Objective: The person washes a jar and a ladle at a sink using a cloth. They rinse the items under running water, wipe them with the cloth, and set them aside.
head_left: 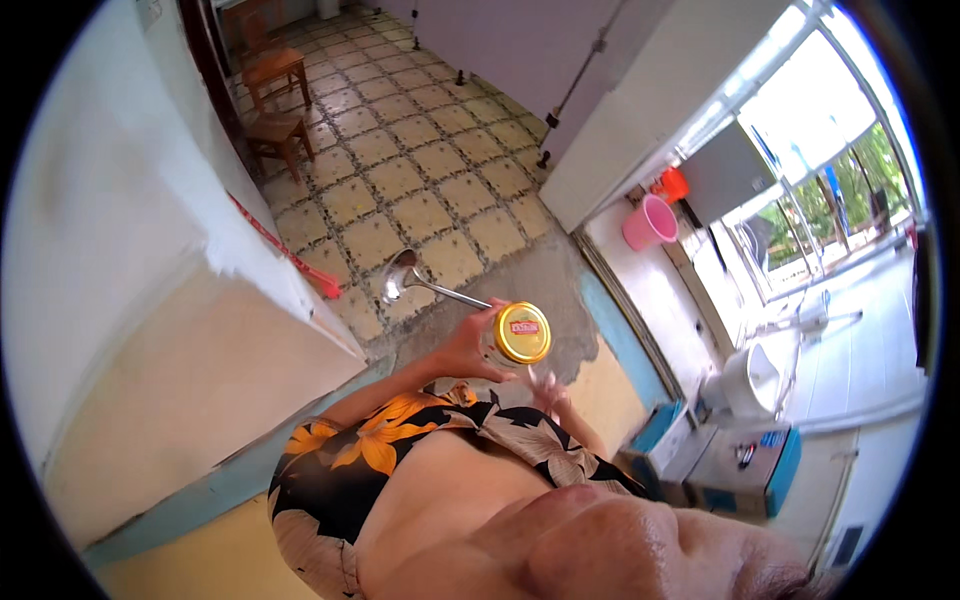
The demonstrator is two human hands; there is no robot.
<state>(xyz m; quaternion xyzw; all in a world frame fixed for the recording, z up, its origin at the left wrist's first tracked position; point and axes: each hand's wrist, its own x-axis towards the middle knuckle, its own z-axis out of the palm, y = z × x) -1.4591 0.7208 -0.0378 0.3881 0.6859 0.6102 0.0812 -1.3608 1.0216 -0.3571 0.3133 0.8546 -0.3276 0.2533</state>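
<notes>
My left hand [467, 345] is wrapped round a glass jar with a gold lid [523, 333], which carries a red label on top. A metal ladle [455, 294] juts out from the same hand, its round bowl pointing away to the left and its handle end hidden at the fingers and jar. Just below the jar, close to its near side, is my right hand [549, 394]. Its fingers are small and blurred, with a pale thin shape reaching up toward the jar; whether they grip anything is unclear.
Wooden chairs [275, 70] stand on the tiled floor [400, 160] beyond a doorway. A white wall [180, 280] ends close on the left, near a red strip [290, 255]. To the right are a pink bucket [650, 222], a white toilet-like fixture [752, 382] and cardboard boxes [735, 470].
</notes>
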